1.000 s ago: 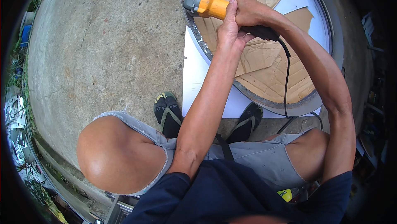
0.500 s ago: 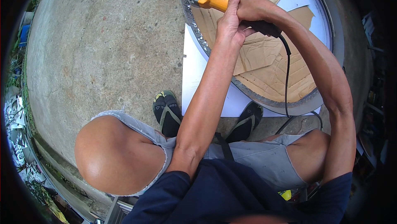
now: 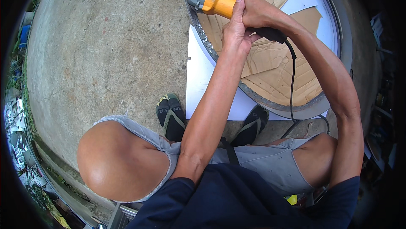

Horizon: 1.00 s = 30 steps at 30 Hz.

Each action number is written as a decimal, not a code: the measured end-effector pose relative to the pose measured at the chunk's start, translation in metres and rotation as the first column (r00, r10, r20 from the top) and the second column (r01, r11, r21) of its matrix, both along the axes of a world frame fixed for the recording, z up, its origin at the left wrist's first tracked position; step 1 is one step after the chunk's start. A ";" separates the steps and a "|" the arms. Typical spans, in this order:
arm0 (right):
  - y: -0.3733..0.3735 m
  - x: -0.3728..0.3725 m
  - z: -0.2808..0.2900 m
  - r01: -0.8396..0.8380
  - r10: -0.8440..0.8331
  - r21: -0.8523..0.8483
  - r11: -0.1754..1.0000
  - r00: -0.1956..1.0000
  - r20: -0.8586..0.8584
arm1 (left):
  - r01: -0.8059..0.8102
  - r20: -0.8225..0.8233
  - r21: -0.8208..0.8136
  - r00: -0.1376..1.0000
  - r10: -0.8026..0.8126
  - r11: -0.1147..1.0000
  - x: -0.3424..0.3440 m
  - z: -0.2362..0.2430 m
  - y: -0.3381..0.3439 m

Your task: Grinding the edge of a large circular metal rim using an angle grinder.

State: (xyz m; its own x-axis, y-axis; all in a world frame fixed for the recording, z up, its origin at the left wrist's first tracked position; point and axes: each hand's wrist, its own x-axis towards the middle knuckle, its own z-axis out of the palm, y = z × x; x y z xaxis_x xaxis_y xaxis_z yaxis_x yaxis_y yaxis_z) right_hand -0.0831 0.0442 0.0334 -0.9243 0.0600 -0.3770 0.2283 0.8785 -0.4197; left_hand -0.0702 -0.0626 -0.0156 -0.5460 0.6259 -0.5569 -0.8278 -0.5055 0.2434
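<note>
Yellow angle grinder (image 3: 215, 3), gripped by left hand (image 3: 234, 30) and right hand (image 3: 256, 13) at twelve o'clock, could be snagged on the metal ring (image 3: 203, 39) and kicked back, or its cord (image 3: 292, 85) nicked.

Bare concrete floor (image 3: 101, 55), black flip-flops (image 3: 170, 117), scrap litter along the left edge (image 3: 12, 119)

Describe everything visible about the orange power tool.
The angle grinder has an orange body, a grey metal head at its left end and a black rear handle with a black cord trailing down. It lies roughly level over the round metal rim. The left hand and right hand both grip it.
</note>
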 end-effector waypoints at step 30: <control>0.100 0.070 0.071 0.198 -0.229 -0.144 0.970 0.941 -0.250 | 0.192 -0.291 -0.165 0.928 -0.233 0.968 0.026 0.082 0.099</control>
